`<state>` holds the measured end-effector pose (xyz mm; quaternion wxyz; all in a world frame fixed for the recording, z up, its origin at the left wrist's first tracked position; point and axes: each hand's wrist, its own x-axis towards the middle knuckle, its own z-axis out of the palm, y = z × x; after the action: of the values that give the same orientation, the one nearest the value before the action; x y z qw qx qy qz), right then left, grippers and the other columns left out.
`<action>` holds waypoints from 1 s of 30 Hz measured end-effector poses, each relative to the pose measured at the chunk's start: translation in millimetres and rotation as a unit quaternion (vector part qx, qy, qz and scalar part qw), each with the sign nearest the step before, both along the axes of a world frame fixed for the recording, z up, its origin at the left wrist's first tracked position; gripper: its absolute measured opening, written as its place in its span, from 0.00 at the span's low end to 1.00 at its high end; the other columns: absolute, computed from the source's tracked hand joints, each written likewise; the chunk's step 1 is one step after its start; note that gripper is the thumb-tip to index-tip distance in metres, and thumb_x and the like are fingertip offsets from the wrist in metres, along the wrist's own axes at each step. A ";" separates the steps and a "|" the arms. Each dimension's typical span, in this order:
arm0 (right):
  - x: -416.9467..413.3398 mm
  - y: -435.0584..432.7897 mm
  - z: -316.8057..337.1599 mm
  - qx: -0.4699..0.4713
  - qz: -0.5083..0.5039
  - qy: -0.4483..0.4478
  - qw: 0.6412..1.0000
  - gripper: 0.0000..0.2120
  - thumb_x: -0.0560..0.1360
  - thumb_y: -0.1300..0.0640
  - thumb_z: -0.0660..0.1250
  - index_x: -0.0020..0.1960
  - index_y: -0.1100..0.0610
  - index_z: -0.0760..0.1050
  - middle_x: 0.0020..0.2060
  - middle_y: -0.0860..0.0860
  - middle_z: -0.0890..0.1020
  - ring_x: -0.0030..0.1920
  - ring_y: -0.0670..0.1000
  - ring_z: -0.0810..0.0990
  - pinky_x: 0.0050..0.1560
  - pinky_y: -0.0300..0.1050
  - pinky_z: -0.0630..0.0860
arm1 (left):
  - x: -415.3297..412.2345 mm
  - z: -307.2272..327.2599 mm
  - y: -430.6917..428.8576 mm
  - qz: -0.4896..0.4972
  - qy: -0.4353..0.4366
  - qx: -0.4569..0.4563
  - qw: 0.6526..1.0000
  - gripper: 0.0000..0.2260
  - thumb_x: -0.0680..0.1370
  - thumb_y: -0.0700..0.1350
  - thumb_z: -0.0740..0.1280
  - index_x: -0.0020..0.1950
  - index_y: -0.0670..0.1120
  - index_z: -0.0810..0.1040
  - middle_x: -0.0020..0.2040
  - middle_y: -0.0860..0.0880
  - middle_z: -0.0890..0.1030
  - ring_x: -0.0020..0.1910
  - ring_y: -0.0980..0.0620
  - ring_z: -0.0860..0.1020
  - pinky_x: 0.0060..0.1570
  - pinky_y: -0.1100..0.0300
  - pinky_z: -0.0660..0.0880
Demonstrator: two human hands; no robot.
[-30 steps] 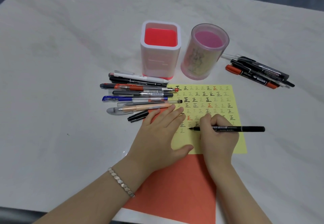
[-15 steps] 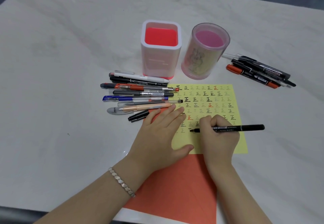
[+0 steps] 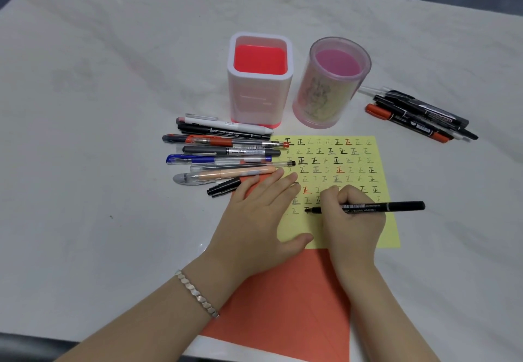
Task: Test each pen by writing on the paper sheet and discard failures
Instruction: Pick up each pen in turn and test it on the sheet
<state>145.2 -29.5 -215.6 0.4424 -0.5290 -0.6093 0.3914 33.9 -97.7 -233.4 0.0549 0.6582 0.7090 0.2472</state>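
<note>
1. Head view: right hand grips black marker, tip touching yellow paper sheet in its lower left rows.
2. Flat left hand, fingers straight, presses sheet's left edge.
3. On tabletop, row of pens just left of sheet; second pen pile well apart, upper right.

A fanned row of pens bars the tabletop just left of the yellow sheet, some tips lying over its edge. Behind the sheet a square holder and a round holder stand near each other, a narrow gap between. A second pen heap lies right rear. The black marker gripped by the right hand juts rightward; beyond it, and far left, the tabletop lies open.
</note>
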 end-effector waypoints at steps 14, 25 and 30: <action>-0.1 -1.2 2.2 -0.014 -0.004 0.002 1.000 0.16 0.63 0.61 0.60 0.23 0.53 0.56 0.15 0.45 0.60 0.21 0.44 0.61 0.25 0.30 0.60 | -0.4 0.0 0.0 -0.001 0.000 -0.002 1.000 0.30 0.67 0.63 0.62 0.63 0.45 0.77 0.66 0.51 0.74 0.68 0.53 0.68 0.67 0.53 0.58; 5.8 3.5 4.4 -0.040 -0.070 0.047 0.996 0.16 0.66 0.60 0.61 0.24 0.55 0.56 0.16 0.45 0.61 0.23 0.43 0.60 0.25 0.31 0.58 | -0.5 0.5 -0.7 -0.002 0.009 -0.012 1.000 0.30 0.67 0.63 0.61 0.62 0.46 0.77 0.66 0.51 0.75 0.68 0.53 0.68 0.66 0.53 0.59; 12.0 8.6 10.6 -0.077 -0.039 0.049 0.995 0.19 0.74 0.57 0.66 0.27 0.57 0.65 0.19 0.46 0.67 0.24 0.44 0.65 0.28 0.35 0.64 | -0.6 1.9 -1.8 -0.008 0.008 -0.033 0.999 0.30 0.68 0.62 0.61 0.63 0.46 0.77 0.66 0.51 0.74 0.68 0.53 0.67 0.67 0.53 0.58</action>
<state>157.1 -20.9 -205.0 0.4449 -0.5649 -0.5339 0.4450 33.3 -99.5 -231.5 0.0728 0.6638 0.7116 0.2184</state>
